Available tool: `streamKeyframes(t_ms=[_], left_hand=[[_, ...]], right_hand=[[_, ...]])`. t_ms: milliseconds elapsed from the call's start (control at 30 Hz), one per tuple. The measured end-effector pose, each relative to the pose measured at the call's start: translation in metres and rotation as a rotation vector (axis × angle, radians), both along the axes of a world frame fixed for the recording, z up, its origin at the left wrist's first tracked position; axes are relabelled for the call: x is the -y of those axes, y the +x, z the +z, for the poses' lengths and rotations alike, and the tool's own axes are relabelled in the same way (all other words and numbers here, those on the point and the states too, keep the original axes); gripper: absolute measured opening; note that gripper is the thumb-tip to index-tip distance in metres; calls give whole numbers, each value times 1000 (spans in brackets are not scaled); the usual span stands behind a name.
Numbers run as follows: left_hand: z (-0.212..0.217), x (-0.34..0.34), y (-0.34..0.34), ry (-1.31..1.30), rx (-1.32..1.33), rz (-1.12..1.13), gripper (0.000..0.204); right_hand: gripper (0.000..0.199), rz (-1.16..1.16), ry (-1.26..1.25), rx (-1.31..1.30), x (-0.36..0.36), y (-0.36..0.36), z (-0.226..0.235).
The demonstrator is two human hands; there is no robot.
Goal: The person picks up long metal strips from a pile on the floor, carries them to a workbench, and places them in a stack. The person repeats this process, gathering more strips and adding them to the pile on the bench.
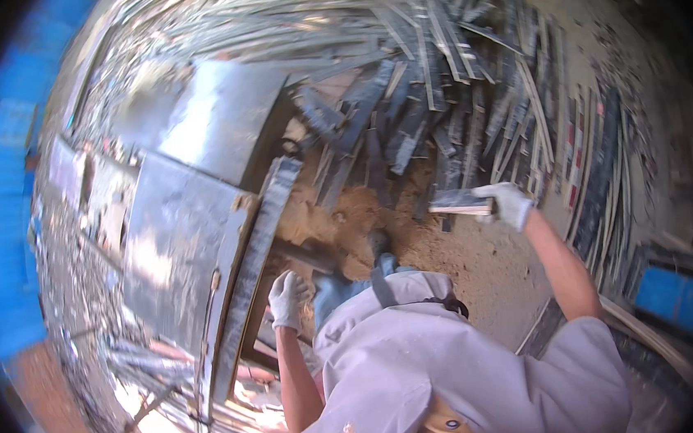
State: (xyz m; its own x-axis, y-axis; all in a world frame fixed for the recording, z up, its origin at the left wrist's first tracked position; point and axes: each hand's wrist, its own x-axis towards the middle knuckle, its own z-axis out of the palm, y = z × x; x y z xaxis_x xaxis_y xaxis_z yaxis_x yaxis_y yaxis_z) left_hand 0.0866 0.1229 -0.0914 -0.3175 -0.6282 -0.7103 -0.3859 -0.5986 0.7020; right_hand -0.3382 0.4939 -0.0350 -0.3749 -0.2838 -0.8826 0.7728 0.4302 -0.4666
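My right hand (513,205), in a white work glove, is closed round the end of a short wooden board (462,202) with a dark face and pale edges. The board is held out to the left, above the scattered strips. My left hand (288,298), also gloved, is beside the saw-table-like metal bench, just right of its long edge rail (256,261). Its fingers look loosely bent and slightly apart, with nothing visible in them. The metal bench top (179,239) is grey and shiny.
Dark boards and strips (413,128) lie in a loose heap ahead. More long strips (598,170) lie at the right, near a blue container (677,303). Sawdust (347,225) covers ground by my feet. A blue wall (1,222) stands far left.
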Motion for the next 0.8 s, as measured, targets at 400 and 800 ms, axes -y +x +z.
streamKeyframes(t_ms=[400,800], left_hand=[[-46,0,176,76,92,867,39],[-109,59,233,497,-548,1547,101]], right_hand=[[43,-235,-539,-495,86,-156,24],[85,916,274,-747,490,46,-170]])
